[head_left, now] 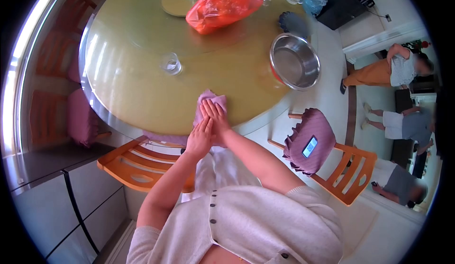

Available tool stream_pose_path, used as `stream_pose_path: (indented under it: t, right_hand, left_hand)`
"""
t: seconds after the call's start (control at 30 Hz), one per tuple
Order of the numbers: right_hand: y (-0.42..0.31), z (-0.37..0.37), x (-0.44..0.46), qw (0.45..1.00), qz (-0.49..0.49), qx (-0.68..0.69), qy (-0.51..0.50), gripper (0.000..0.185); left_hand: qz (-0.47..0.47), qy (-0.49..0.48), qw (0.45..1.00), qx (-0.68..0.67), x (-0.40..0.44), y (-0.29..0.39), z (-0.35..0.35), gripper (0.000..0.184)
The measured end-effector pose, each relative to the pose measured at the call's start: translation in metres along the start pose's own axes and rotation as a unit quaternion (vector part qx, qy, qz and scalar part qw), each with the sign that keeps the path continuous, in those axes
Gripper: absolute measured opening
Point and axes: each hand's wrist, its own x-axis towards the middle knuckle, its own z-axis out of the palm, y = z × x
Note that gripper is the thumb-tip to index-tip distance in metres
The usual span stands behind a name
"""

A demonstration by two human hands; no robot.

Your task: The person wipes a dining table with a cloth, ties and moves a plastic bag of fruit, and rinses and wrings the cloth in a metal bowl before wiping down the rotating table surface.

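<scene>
Near the front edge of the round glass table (156,110), a folded pink cloth (207,95) lies on the surface. My right hand (215,114) rests flat on this cloth with its fingers stretched out. Close against it on the left, my left hand (200,138) also has extended fingers, which touch the cloth's lower part. The palms are hidden. A clear glass cup (171,65) stands beyond the hands, slightly to the left.
A steel bowl (295,62) sits at the table's right edge, by a dark scalloped item (293,23). A red plastic bag (225,5) is farther back. Chairs stand left (142,164) and right (310,141), the latter holding a phone (310,147). Several people (403,72) are at right.
</scene>
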Motion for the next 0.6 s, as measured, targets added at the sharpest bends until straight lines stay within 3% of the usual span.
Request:
stream_pose_path:
  t: [0.03,0.1,0.2,0.23,0.3,0.33,0.47,0.53,0.6]
  right_hand:
    - [0.0,0.006,0.014,0.998,-0.016,-0.027,0.06,0.069]
    - [-0.001,0.011,0.037,0.999,-0.015,-0.004,0.038,0.072]
    - [0.003,0.015,0.071,0.99,-0.029,0.133,0.029,0.078]
    - [0.006,0.023,0.081,0.99,-0.032,0.134,0.028,0.078]
    - [0.01,0.037,0.099,1.0,-0.028,-0.012,-0.002,0.081]
    - [0.009,0.026,0.106,0.997,-0.011,0.044,-0.056,0.078]
    - [0.004,0.013,0.112,0.995,-0.011,0.084,-0.044,0.071]
    - [0.0,0.021,0.103,0.987,-0.01,-0.163,-0.005,0.069]
    - [-0.007,0.021,0.079,0.99,0.0,-0.139,-0.017,0.068]
  left_hand:
    - [-0.012,0.008,1.0,-0.006,0.002,-0.004,-0.006,0.067]
    - [-0.049,0.006,0.999,-0.017,0.008,-0.006,-0.02,0.069]
    - [-0.081,0.029,0.995,-0.04,0.024,-0.02,-0.027,0.072]
    - [-0.079,0.054,0.994,-0.05,0.029,-0.026,-0.029,0.073]
    - [-0.088,0.061,0.992,-0.061,0.038,-0.033,-0.033,0.072]
    - [-0.094,0.066,0.991,-0.071,0.042,-0.037,-0.035,0.072]
    - [-0.111,0.077,0.991,-0.024,0.05,-0.045,-0.032,0.071]
    - [-0.078,0.072,0.988,-0.111,0.044,-0.046,-0.039,0.071]
    - [-0.048,0.072,0.993,-0.083,0.031,-0.048,-0.026,0.071]
